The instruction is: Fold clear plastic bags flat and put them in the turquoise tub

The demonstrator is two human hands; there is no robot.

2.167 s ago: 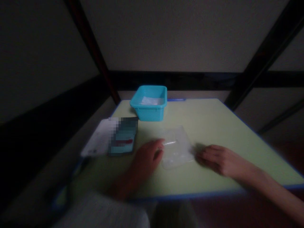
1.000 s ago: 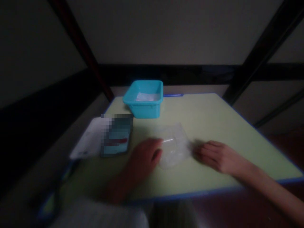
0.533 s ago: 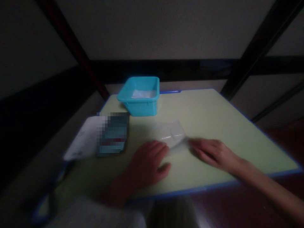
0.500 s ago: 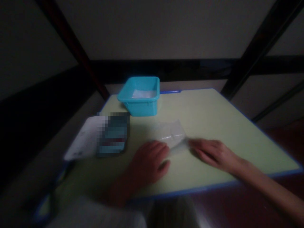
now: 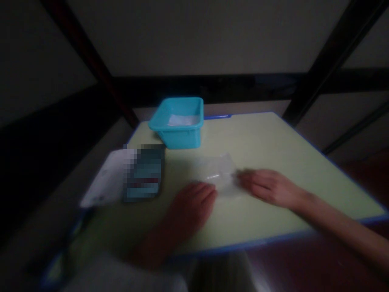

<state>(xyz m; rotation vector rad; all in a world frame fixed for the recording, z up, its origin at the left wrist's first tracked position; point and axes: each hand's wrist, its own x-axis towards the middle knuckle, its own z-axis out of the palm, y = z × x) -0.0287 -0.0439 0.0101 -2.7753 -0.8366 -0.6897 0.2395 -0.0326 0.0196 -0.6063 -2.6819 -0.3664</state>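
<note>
A clear plastic sheet or bag lies on the pale yellow table, between my two hands. At its lower left edge is my left hand, fingers bent and pressed together; whether anything is pinched in them is hidden. My right hand touches the right edge of the plastic, its fingertips blurred, so I cannot make out how firmly they hold it.
A turquoise basket with something white inside stands at the back left. Nearer on the left lie a dark, pixelated flat object and a white sheet. A blue strip runs along the back edge.
My right hand has shifted slightly up and left, with its fingers closer together. The thumb of my left hand, seen apart before, is now tucked in out of sight.
</note>
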